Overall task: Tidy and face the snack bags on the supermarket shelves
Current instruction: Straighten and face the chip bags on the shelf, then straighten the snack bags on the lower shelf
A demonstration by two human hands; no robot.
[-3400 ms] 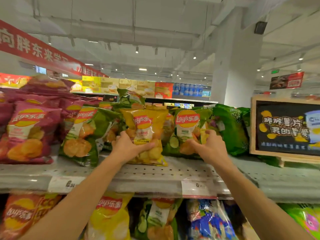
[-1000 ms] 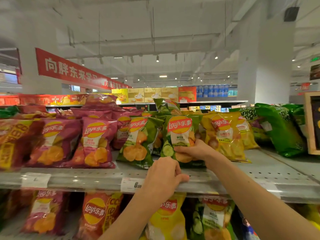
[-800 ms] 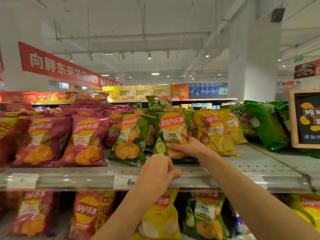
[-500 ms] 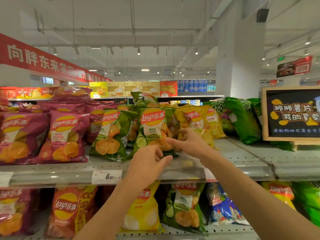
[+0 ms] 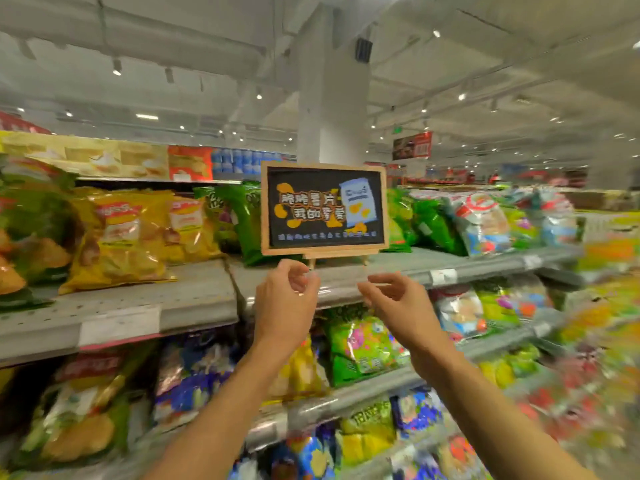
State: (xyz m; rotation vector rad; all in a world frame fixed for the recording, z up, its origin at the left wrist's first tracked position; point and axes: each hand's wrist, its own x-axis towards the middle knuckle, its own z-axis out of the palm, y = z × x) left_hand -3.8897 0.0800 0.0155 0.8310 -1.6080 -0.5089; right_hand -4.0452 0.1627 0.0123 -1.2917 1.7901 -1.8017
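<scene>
Both hands raised before the shelf's front edge.
The left hand point(image 5: 287, 299) and right hand point(image 5: 398, 299) hang loosely curled, holding nothing, below the chalkboard sign point(image 5: 323, 209) on the shelf point(image 5: 194, 303).

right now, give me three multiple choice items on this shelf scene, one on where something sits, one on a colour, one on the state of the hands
1. Where does the chalkboard sign stand?
A. on the top shelf, above both hands
B. on the floor
C. hanging from the ceiling

2. What colour are the chip bags just left of the green bags beside the sign?
A. blue
B. yellow
C. white

3. What are the left hand and right hand doing?
A. both grip a chip bag
B. one presses the sign flat
C. both are raised below the sign with loosely curled fingers, holding nothing

Answers: 1 A, its small legs rest on the top shelf. 2 B, the packs are yellow with a red logo. 3 C, no bag or sign lies in either hand.
</scene>
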